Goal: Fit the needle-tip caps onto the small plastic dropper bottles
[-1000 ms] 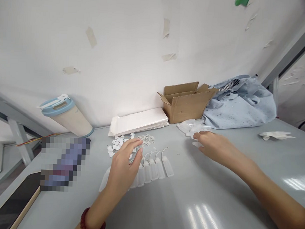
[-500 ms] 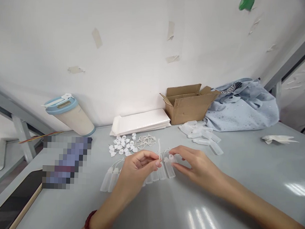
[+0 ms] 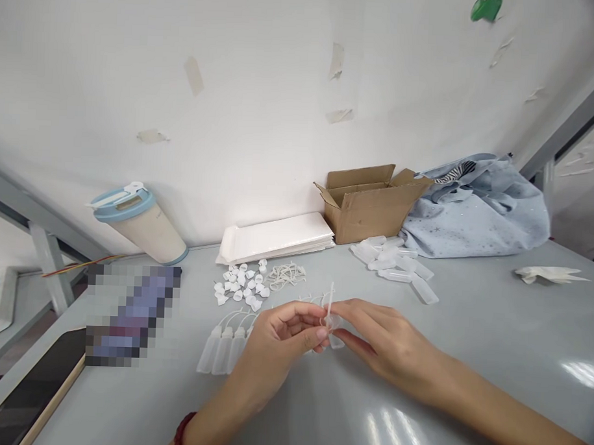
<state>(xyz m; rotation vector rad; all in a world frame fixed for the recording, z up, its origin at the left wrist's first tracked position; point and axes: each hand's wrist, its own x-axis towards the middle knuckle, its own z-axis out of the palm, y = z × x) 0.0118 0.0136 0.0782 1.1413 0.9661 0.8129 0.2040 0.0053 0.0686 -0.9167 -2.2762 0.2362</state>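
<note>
My left hand pinches a thin white strap that stands upright from its fingertips. My right hand meets it from the right, its thumb and fingers closed around a small white cap, which is partly hidden. Below the fingertips the lower end of a small translucent bottle shows. More such bottles with straps on their necks lie in a row beside and behind my left hand, which hides part of the row.
Loose white caps and a heap of straps lie beyond my hands. Behind are white envelopes, an open carton, loose bottles and a cloth bag. A tumbler and a phone are at left.
My hands have come together: the left moved right with the strap, up against the fingertips of my right hand. The view has shifted slightly.
</note>
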